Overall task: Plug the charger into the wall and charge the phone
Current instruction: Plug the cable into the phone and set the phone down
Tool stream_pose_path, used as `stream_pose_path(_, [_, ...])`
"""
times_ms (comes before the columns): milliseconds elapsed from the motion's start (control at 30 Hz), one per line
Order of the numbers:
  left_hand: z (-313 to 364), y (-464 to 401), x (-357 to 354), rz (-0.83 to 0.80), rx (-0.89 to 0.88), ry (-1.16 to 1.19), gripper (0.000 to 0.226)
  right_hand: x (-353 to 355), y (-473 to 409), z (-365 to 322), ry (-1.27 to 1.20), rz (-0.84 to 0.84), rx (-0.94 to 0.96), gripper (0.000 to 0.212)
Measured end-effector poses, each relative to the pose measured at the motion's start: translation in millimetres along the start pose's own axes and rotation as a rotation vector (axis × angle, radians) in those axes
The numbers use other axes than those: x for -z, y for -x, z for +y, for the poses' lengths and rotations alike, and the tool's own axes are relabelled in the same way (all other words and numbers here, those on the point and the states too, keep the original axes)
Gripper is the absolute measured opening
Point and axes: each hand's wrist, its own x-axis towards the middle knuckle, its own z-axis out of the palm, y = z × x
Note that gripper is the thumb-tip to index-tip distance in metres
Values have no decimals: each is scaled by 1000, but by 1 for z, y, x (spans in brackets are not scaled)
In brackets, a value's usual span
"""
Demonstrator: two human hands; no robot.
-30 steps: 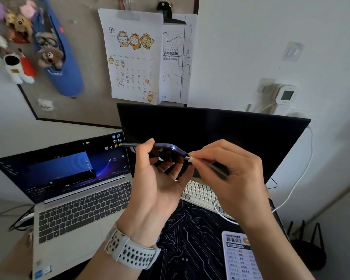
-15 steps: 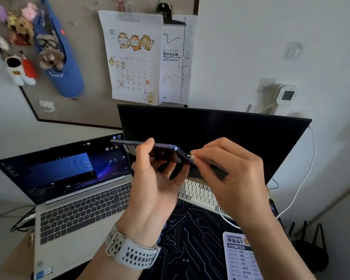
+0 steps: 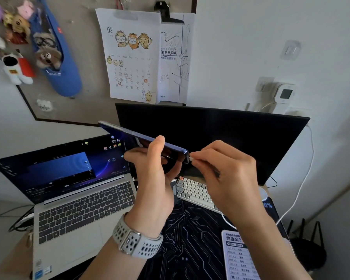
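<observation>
So the left hand (image 3: 154, 176) has the phone (image 3: 143, 138) gripped edge-on above the desk (image 3: 14, 257), thumb pressed on the near side and fingers curled around the far side, with the phone tilted so its far end sits higher up and to the left, in front of the dark monitor (image 3: 220, 138). The right hand (image 3: 228, 178) is pinched closed around the white cable plug (image 3: 192, 159), which sits right at the phone's lower end, touching it or close to it; can't tell from here whether it's fully seated in the port. The white cable (image 3: 297, 199) runs out from under the right hand, loops over the circuit-pattern desk mat (image 3: 190, 239), then climbs the wall past the monitor's right edge up toward the wall outlet (image 3: 265, 83), where something white looks plugged in, though it's too blurry to be sure what. There's a small white device with a screen (image 3: 284, 93) stuck on the wall just beside the outlet. An open laptop (image 3: 79, 199) sits on the left of the desk with its screen on, and a light-coloured keyboard (image 3: 196, 190) lies under both hands. A pale perforated watch strap (image 3: 137, 241) is on the left wrist.
</observation>
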Motion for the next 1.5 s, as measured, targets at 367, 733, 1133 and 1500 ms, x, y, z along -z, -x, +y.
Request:
stream_pose_path(367, [-12, -3, -5, 45, -53, -93, 39, -3, 3, 3, 40, 38, -30, 7])
stream_pose_path(733, [-12, -11, 0, -50, -68, -143, 43, -5, 3, 15, -12, 4, -49, 6])
stream_pose_path(1133, [-9, -21, 2, -259, -343, -827, 65, 0, -4, 23, -819, -186, -544, 33])
stream_pose_path(1500, [-26, -5, 26, -354, -206, -962, 41, -22, 34, 58, -876, -103, -952, 33])
